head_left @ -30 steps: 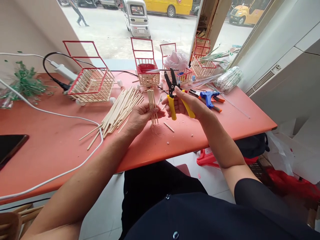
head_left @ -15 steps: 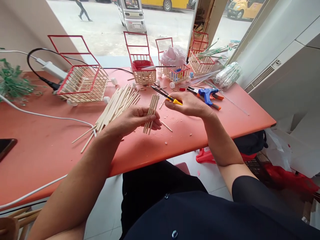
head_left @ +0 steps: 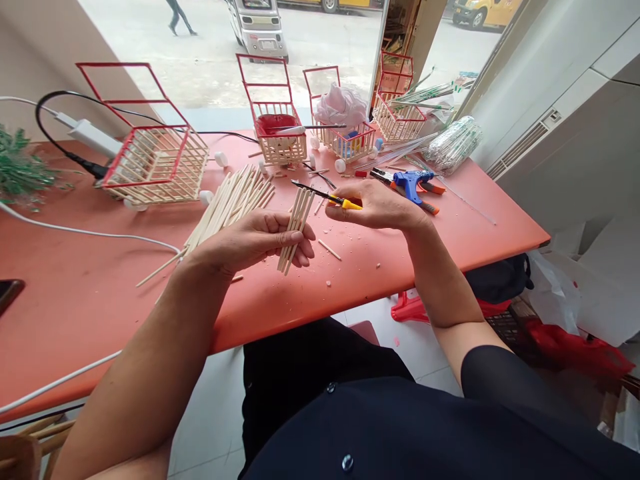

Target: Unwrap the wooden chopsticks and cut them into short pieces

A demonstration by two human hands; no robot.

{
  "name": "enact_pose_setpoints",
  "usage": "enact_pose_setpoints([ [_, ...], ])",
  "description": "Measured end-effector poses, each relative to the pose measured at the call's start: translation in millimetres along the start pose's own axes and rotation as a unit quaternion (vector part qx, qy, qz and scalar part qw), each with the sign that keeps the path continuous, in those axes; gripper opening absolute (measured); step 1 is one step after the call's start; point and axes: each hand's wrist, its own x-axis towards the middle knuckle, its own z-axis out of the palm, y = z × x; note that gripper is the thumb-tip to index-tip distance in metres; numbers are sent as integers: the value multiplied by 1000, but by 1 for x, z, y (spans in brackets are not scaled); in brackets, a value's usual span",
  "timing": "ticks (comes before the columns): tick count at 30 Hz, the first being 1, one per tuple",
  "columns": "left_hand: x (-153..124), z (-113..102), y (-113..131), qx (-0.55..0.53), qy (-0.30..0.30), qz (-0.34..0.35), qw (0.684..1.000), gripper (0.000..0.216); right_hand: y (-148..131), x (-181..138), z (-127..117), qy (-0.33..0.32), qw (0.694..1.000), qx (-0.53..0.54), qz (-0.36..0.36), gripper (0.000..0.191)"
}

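Several short wooden sticks [head_left: 295, 230] stand side by side, slightly tilted, pinched between the thumb and fingers of my left hand [head_left: 273, 237]. My right hand [head_left: 377, 202] is closed round the yellow handles of a pair of pliers [head_left: 345, 202]. The dark jaws of the pliers are at the upper ends of the sticks; whether they grip one I cannot tell. Behind my left hand lies a heap of longer wooden sticks [head_left: 233, 200]. One loose short stick [head_left: 330, 250] and small wood bits are on the table below my right hand.
On the red table [head_left: 280, 310] stand small stick-built carts, a large one [head_left: 160, 167] at left and one with a red bowl [head_left: 280, 137]. A blue glue gun [head_left: 413, 185] lies at right among orange-handled tools. A white cable [head_left: 100, 230] crosses the left side.
The pliers have moved left, bringing their jaws to the tops of the sticks. My left hand still holds the sticks, and the view has shifted slightly.
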Motion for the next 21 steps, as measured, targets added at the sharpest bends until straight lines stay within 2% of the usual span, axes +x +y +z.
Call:
enact_pose_setpoints([
  [5, 3, 0, 0, -8, 8, 4, 1000, 45, 2, 1, 0, 8, 1000, 2, 11, 66],
  [12, 4, 5, 2, 8, 62, 38, 997, 49, -2, 0, -1, 9, 999, -15, 33, 65],
  [21, 5, 7, 7, 11, 67, 37, 997, 54, -5, 1, 3, 19, 999, 3, 34, 67],
])
